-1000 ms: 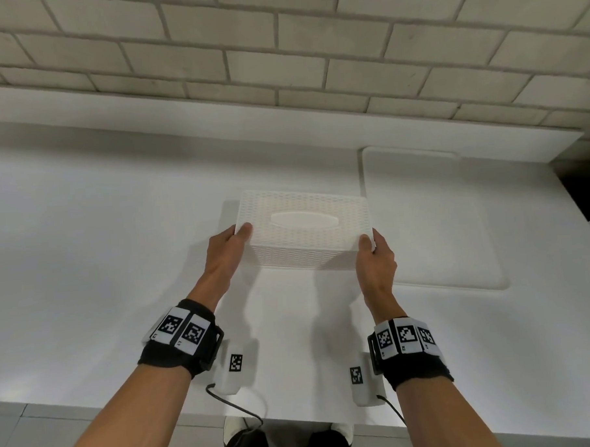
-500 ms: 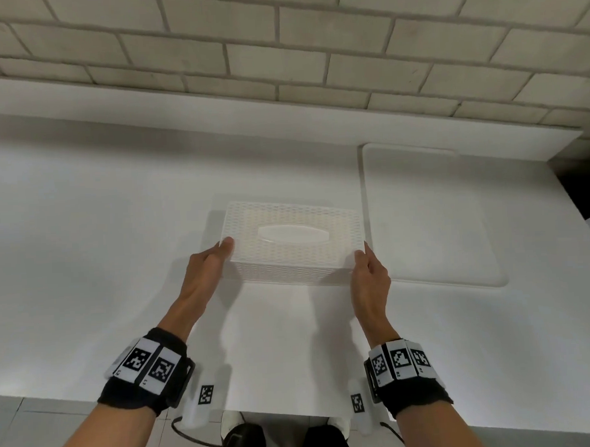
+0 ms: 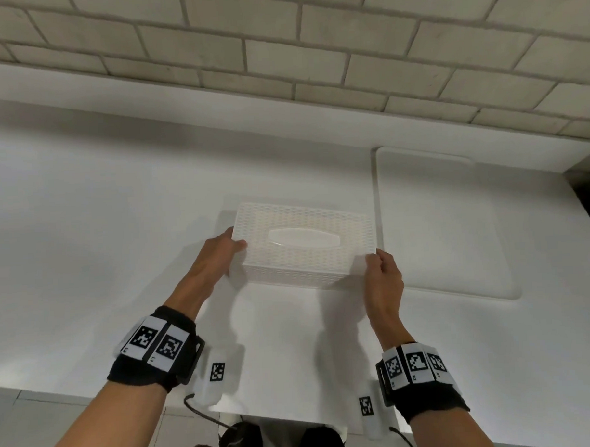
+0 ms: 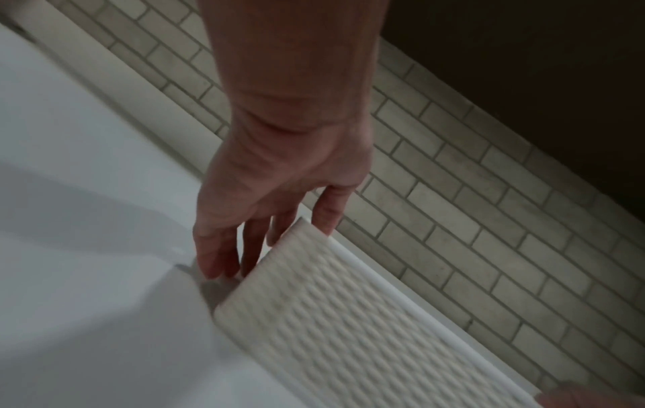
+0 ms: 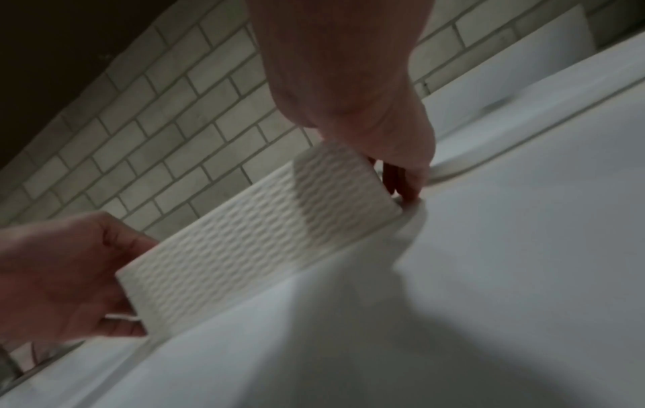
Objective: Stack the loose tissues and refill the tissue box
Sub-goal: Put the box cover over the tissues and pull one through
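A white tissue box [image 3: 288, 264] with a woven pattern and an oval slot on top stands on the white counter [image 3: 84, 232]. My left hand [image 3: 225, 248] holds its left end, thumb on the top corner and fingers down the end wall. Opposite it, my right hand [image 3: 378, 265] grips the right end with curled fingers. The left wrist view shows the left hand's fingers [image 4: 216, 256] reaching to the box [image 4: 331, 317] base. In the right wrist view the box [image 5: 226, 254] rests on a white sheet [image 5: 349, 345]. That sheet [image 3: 285, 352] runs to the counter's front edge.
A flat white board [image 3: 446, 233] lies on the counter just right of the box, almost touching it. A grey brick wall [image 3: 279, 55] with a white ledge rises behind. Bare counter stretches to the left. The counter ends at the right, with a dark gap beyond it.
The box was raised over the board's edge a second ago. It has come down and slightly nearer, beside the board. Both hands stayed on its ends.
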`<act>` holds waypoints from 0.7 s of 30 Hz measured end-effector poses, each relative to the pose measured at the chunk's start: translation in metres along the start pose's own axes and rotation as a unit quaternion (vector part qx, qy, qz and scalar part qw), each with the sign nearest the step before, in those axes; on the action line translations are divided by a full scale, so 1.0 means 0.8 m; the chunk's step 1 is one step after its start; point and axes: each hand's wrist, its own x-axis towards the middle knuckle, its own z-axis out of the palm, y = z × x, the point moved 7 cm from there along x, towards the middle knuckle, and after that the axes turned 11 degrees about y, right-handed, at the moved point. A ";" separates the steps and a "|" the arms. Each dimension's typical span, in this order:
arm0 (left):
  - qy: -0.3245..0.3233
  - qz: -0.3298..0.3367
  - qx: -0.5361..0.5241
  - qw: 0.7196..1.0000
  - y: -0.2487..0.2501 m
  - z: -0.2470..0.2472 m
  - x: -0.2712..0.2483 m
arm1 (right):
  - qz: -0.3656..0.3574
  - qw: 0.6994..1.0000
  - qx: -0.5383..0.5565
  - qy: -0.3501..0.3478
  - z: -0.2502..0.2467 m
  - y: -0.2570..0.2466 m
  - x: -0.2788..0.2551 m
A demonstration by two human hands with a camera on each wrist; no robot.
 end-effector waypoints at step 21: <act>0.063 0.012 0.052 0.997 0.048 0.022 0.029 | -0.060 0.985 -0.139 -0.080 0.042 -0.037 0.058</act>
